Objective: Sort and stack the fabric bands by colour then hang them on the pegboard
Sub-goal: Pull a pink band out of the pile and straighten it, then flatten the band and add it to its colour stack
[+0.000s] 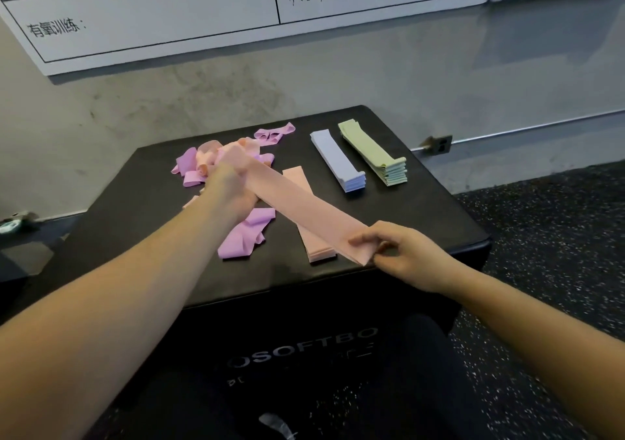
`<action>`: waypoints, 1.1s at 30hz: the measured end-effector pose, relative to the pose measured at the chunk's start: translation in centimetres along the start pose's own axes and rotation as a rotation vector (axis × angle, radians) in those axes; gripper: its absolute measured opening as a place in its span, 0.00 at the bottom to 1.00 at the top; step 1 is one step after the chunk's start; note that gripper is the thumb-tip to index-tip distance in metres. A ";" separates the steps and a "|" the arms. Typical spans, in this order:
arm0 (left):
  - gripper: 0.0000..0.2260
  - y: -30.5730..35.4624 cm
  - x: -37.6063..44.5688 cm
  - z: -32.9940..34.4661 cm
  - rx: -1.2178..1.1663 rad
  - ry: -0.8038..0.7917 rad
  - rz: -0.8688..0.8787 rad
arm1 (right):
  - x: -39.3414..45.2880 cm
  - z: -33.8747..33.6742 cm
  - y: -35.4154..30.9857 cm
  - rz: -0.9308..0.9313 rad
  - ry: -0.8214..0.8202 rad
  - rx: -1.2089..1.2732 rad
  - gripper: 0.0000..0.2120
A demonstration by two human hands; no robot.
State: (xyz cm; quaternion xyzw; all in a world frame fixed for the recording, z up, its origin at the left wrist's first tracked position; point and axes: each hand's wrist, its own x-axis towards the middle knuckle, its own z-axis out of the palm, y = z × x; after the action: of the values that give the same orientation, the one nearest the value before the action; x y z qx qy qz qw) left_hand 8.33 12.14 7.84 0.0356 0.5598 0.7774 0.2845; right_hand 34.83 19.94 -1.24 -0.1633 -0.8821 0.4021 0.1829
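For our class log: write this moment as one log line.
left hand: grips peach band | right hand: pinches other end | peach stack: below | loose pile: unsorted

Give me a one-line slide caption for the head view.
Both hands stretch a peach band flat above the peach stack.

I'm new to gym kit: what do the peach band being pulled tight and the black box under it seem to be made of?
The peach band, held between the left hand and right hand, looks like thin, matte, stretchy rubber or soft fabric: it pulls flat, and the loose bands curl limply. The black box seems to be padded foam under smooth, faintly shiny vinyl, with rounded edges; that is a guess.
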 end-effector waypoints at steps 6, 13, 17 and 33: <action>0.12 -0.7 3.6 -1.1 0.230 -0.162 -0.086 | 1.7 0.1 2.0 -0.195 0.144 -0.083 0.14; 0.19 -1.5 7.3 -0.1 0.396 -0.073 -0.137 | 3.0 -0.2 4.3 -0.291 0.165 -0.165 0.14; 0.12 -2.9 9.6 1.2 0.522 -0.071 -0.102 | 3.9 0.0 4.9 -0.316 0.253 -0.131 0.10; 0.11 -7.4 16.3 4.0 0.763 -0.014 0.186 | 11.2 3.4 6.4 -0.441 -0.199 -0.408 0.10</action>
State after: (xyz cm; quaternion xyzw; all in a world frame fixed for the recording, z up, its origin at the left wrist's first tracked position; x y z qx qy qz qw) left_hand -0.79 24.94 -1.57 0.1945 0.8012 0.5356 0.1829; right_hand 24.32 26.59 -6.12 0.0390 -0.9723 0.1817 0.1420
